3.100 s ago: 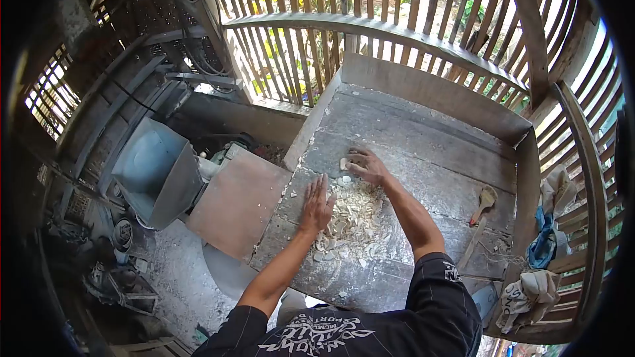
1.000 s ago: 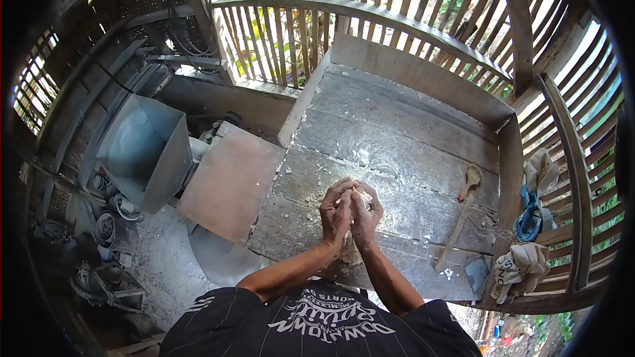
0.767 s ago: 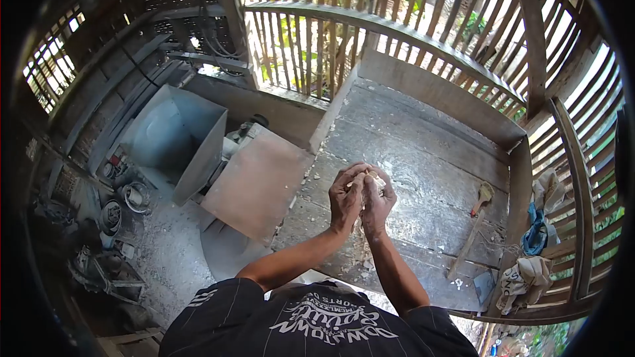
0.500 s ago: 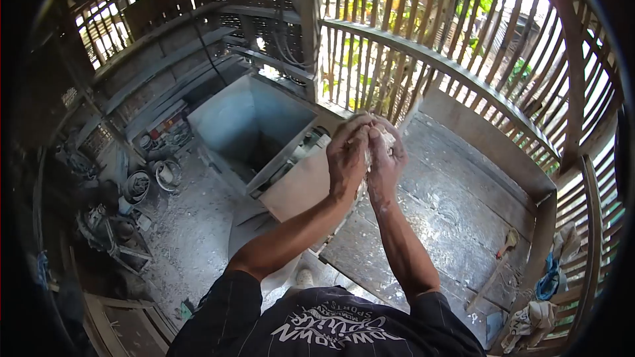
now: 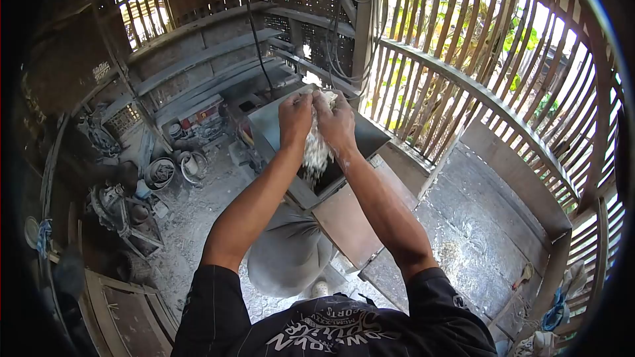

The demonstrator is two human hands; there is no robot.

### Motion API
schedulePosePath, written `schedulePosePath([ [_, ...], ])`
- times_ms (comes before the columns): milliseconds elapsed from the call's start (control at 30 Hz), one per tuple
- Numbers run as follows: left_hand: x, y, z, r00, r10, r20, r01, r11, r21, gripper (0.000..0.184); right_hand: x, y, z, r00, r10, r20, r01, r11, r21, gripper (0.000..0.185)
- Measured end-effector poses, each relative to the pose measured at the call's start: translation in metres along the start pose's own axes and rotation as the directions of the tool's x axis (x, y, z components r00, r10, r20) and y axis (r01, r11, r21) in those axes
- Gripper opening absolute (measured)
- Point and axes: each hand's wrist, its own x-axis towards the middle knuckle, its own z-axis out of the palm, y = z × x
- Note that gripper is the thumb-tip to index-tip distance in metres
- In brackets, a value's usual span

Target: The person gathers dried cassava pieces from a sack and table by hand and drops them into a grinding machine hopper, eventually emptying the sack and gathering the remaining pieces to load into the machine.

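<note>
My left hand (image 5: 296, 118) and my right hand (image 5: 337, 123) are pressed close together, fingers curled around a clump of pale, crumbly material (image 5: 317, 151). Loose bits of it spill from below the palms and fall into the dark opening of a large blue-grey metal hopper (image 5: 370, 136). Both hands are above the hopper, inside its rim as seen from here. How much material remains between the palms is partly hidden by the fingers.
A full grey sack (image 5: 286, 261) stands under the hopper. On the right is a wooden platform (image 5: 476, 192) with pale residue and a long-handled tool (image 5: 522, 277). Buckets (image 5: 161, 173) sit on the dusty floor at left. A slatted wall (image 5: 489, 59) closes the right side.
Both hands have moved left from beside the platform to over the hopper, carrying the pale material. Some of it now drops from between them. The view has shifted too.
</note>
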Motion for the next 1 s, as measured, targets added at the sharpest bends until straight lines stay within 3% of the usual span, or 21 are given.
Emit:
schedulePosePath([
  [33,0.005,-0.007,-0.005,0.999,-0.016,0.036,0.012,0.995,0.100,0.033,-0.004,-0.008,-0.004,1.000,-0.018,-0.003,0.018,0.990,-0.138,0.058],
  [67,0.009,-0.020,-0.005,0.998,-0.028,0.053,0.027,1.000,0.011,0.034,-0.009,-0.017,-0.012,0.998,-0.031,0.060,0.042,0.982,-0.183,0.074],
  [167,0.020,-0.034,-0.019,0.990,0.048,0.136,-0.080,0.967,0.241,0.025,-0.011,-0.018,-0.015,0.983,-0.066,0.174,0.123,0.932,-0.342,0.078],
  [200,0.023,-0.034,-0.022,0.985,0.023,0.174,-0.068,0.964,0.256,0.025,-0.012,-0.029,-0.021,0.969,0.012,0.246,0.087,0.918,-0.387,0.075],
  [300,0.027,-0.030,-0.035,0.957,0.013,0.289,-0.154,0.869,0.471,0.033,-0.016,-0.026,-0.023,0.941,0.021,0.337,0.133,0.894,-0.427,0.065],
  [333,0.027,-0.029,-0.037,0.954,0.010,0.299,-0.160,0.862,0.480,0.029,-0.020,-0.027,-0.023,0.944,0.004,0.329,0.129,0.915,-0.382,0.047],
  [433,0.023,-0.030,-0.042,0.923,0.032,0.382,-0.252,0.801,0.543,0.024,-0.014,0.009,-0.014,0.911,-0.219,0.350,0.331,0.895,-0.300,0.030],
  [600,0.022,-0.029,-0.043,0.884,-0.042,0.465,-0.304,0.705,0.641,0.020,-0.015,0.012,-0.020,0.878,-0.267,0.396,0.389,0.882,-0.268,0.037],
  [667,0.023,-0.024,-0.044,0.834,-0.064,0.548,-0.398,0.619,0.677,0.020,-0.021,0.001,-0.025,0.892,-0.173,0.417,0.348,0.852,-0.390,0.045],
  [700,0.029,-0.038,-0.045,0.820,-0.104,0.564,-0.391,0.618,0.682,0.023,-0.022,0.012,-0.025,0.878,-0.241,0.413,0.406,0.834,-0.375,0.054],
  [733,0.026,-0.031,-0.047,0.776,-0.107,0.621,-0.441,0.612,0.656,0.029,-0.033,-0.008,-0.040,0.881,-0.202,0.428,0.414,0.767,-0.489,0.063],
  [800,0.021,-0.015,-0.043,0.732,-0.217,0.645,-0.443,0.568,0.694,0.034,-0.049,0.000,-0.054,0.880,-0.353,0.317,0.464,0.784,-0.412,0.072],
  [900,0.025,-0.026,-0.046,0.762,-0.023,0.647,-0.528,0.557,0.642,0.030,-0.090,-0.006,-0.102,0.918,-0.395,0.045,0.388,0.867,-0.312,0.072],
  [1000,0.021,-0.019,-0.046,0.814,0.139,0.565,-0.539,0.545,0.643,0.026,-0.157,0.028,-0.166,0.923,-0.335,-0.190,0.249,0.896,-0.367,0.074],
])
